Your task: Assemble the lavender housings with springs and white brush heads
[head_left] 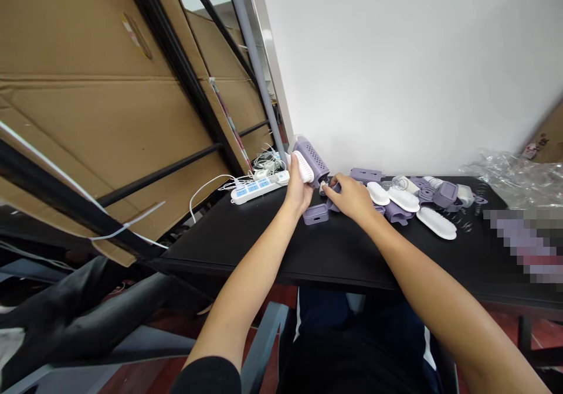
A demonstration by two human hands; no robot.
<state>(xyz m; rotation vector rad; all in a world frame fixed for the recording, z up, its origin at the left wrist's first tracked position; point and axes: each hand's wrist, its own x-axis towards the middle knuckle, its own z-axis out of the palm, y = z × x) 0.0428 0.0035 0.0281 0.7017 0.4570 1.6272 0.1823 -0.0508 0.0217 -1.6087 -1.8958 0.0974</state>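
"The left hand (299, 192), what's it doing?"

"It's closed around a white bristle brush (305, 169), thumb up along its near side. A purple perforated holder (314, 156) sits right against that brush, just beyond the hand."

"And the right hand (352, 197)?"

"It reaches in beside the left one, thumb and forefinger bent towards the lower end of the holder. There's a small coiled spring (324, 186) at those fingertips, but I can't tell whether they're pinching it or only touching."

"What's lying between the two hands?"

"A small purple box-shaped part (315, 214), slightly nearer the body than either, on the black table (259, 238)."

"Anything past the right hand?"

"Just right of it, a white oval brush (378, 194) and a longer white brush (404, 200) lie side by side, with purple pieces (398, 214) under and around them. Further right there's another white brush (436, 223), and beyond it loose springs (461, 226). Clear plastic wrap (519, 177) is crumpled farthest from that hand."

"And left of the left hand?"

"A white power strip (259, 189), near it, with a tangle of white cables (269, 160) behind."
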